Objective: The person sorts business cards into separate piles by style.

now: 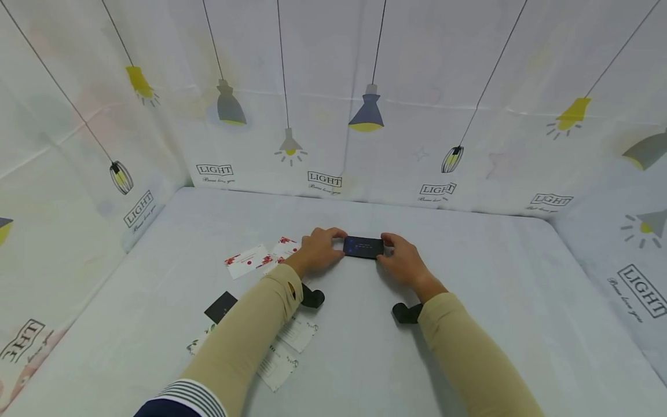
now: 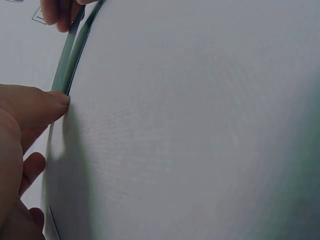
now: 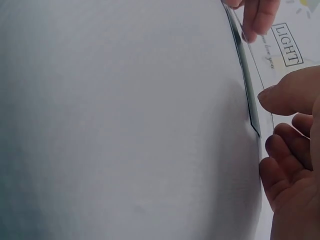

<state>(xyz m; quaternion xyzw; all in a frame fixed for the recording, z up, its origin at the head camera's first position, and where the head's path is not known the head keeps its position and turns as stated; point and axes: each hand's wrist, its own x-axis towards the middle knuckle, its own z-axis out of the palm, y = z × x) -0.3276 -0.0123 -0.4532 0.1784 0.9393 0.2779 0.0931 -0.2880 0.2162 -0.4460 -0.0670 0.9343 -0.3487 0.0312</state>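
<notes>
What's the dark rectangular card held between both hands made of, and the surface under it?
Dark rectangular card: likely coated card stock, thin edge slightly bowed between the left hand and right hand. Pale grey table cover: seemingly woven fabric, matte, fine weave visible in the wrist views.

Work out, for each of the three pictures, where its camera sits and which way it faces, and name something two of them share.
Head: worn high, facing forward and down at the table; shows both sleeves, the left hand and right hand pinching a dark card.
Left wrist: low beside the left hand, along the tabletop; shows fingers at the card's edge.
Right wrist: low beside the right hand; shows its fingers by the card's edge.
Shared: all show the dark card.
</notes>
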